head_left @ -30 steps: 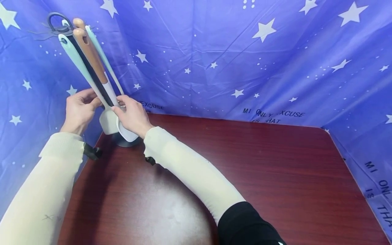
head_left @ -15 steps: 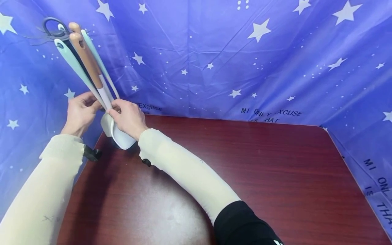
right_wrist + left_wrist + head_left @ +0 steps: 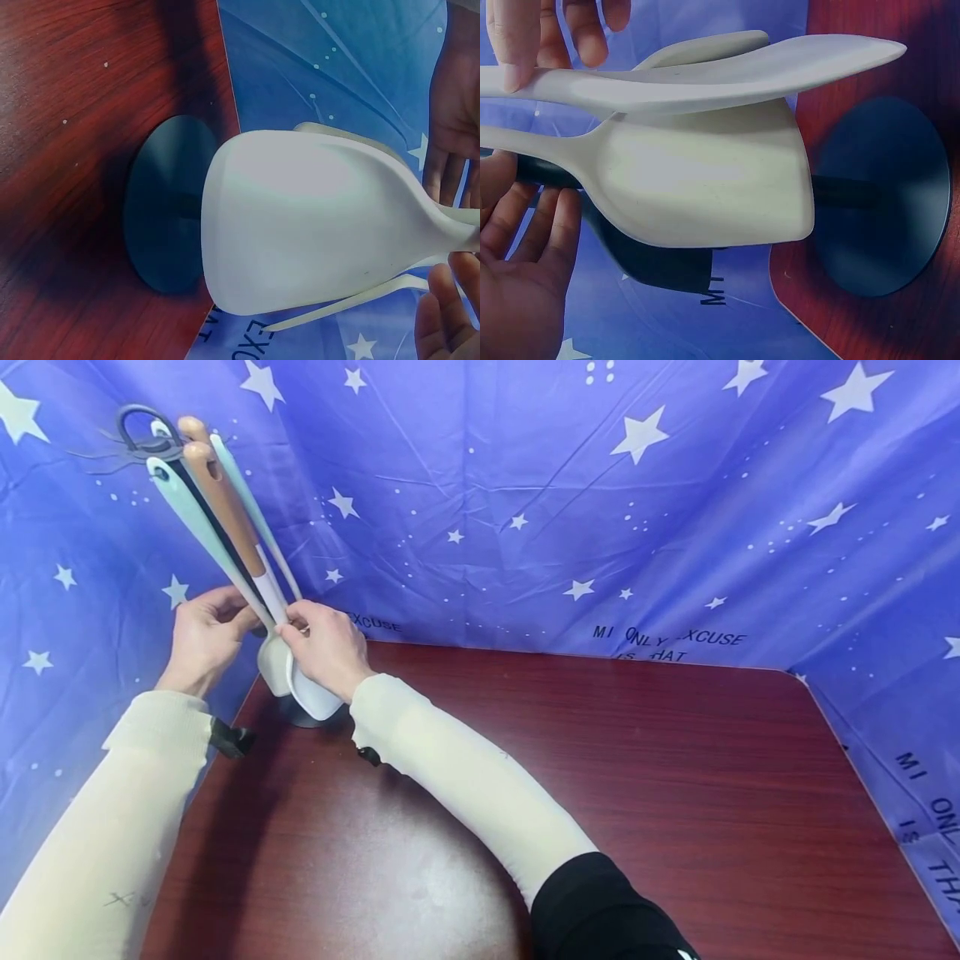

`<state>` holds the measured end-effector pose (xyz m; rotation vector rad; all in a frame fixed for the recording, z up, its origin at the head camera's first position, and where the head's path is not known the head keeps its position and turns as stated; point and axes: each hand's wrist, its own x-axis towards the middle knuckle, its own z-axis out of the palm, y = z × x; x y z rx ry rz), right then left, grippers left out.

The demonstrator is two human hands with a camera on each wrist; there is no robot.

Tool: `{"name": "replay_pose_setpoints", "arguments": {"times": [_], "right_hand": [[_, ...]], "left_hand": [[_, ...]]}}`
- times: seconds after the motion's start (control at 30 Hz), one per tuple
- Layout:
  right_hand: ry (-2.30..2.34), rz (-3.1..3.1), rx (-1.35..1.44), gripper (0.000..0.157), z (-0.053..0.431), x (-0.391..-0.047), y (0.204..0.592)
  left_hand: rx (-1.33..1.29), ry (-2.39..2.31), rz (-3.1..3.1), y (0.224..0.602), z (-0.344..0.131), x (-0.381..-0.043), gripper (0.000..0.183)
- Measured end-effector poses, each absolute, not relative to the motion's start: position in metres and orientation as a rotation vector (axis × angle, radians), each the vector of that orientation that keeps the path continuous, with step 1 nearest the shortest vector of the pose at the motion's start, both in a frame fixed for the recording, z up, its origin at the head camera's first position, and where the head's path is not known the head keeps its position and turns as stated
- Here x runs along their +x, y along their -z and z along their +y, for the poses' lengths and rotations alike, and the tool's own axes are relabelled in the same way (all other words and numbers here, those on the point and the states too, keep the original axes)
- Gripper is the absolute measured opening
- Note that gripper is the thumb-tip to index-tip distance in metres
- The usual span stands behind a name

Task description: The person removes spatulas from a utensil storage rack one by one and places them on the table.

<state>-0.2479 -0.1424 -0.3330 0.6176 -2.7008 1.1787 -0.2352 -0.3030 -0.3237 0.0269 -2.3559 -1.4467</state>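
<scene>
A dark utensil stand (image 3: 142,431) carries several hanging kitchen utensils at the table's back left. My right hand (image 3: 330,643) pinches the white neck of a wood-handled turner (image 3: 318,697), whose broad white blade faces me. Beside it hangs a cream turner (image 3: 705,180) with a mint handle (image 3: 187,518). My left hand (image 3: 210,635) is on the far left of the bundle, thumb and fingers around the dark neck of a dark turner (image 3: 667,268), partly hidden behind the cream blade. The stand's round base (image 3: 900,217) shows below the blades.
The red-brown wooden table (image 3: 637,777) extends to the right of the stand. A blue star-printed curtain (image 3: 465,485) hangs close behind and at both sides. Small dark wrist devices (image 3: 232,739) sit at both cuffs.
The wood-handled turner swung left across the stand's dark pole, then back right, showing the pole and base again. My left hand has shifted slightly right. Both hands stay at the utensils' necks.
</scene>
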Motion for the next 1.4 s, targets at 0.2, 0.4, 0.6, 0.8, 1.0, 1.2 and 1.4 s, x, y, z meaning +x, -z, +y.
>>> {"name": "replay_pose_setpoints", "arguments": {"times": [0.2,0.4,0.6,0.8,1.0,1.2,1.4], "right_hand": [[-1.210,-2.665,0.622,0.018,-0.134,-0.249,0.335],[-1.235,-2.643,0.647,0.018,-0.128,-0.249,0.338],[-1.219,-2.621,0.644,0.019,-0.123,-0.247,0.340],[-1.245,-2.626,0.643,0.018,-0.119,-0.246,0.340],[-1.257,-2.599,0.657,0.019,-0.113,-0.244,0.341],[-1.238,-2.554,0.684,0.022,-0.106,-0.244,0.344],[-1.238,-2.547,0.704,0.024,-0.099,-0.244,0.344]], "left_hand": [[0.025,1.418,-2.383,0.321,-0.298,-0.234,0.014],[0.061,1.389,-2.412,0.325,-0.298,-0.232,0.017],[0.077,1.338,-2.445,0.324,-0.295,-0.228,0.020],[0.069,1.347,-2.446,0.323,-0.292,-0.225,0.025],[0.062,1.353,-2.432,0.325,-0.288,-0.225,0.026],[0.029,1.350,-2.422,0.325,-0.282,-0.223,0.027],[0.019,1.285,-2.435,0.326,-0.277,-0.221,0.026]]}}
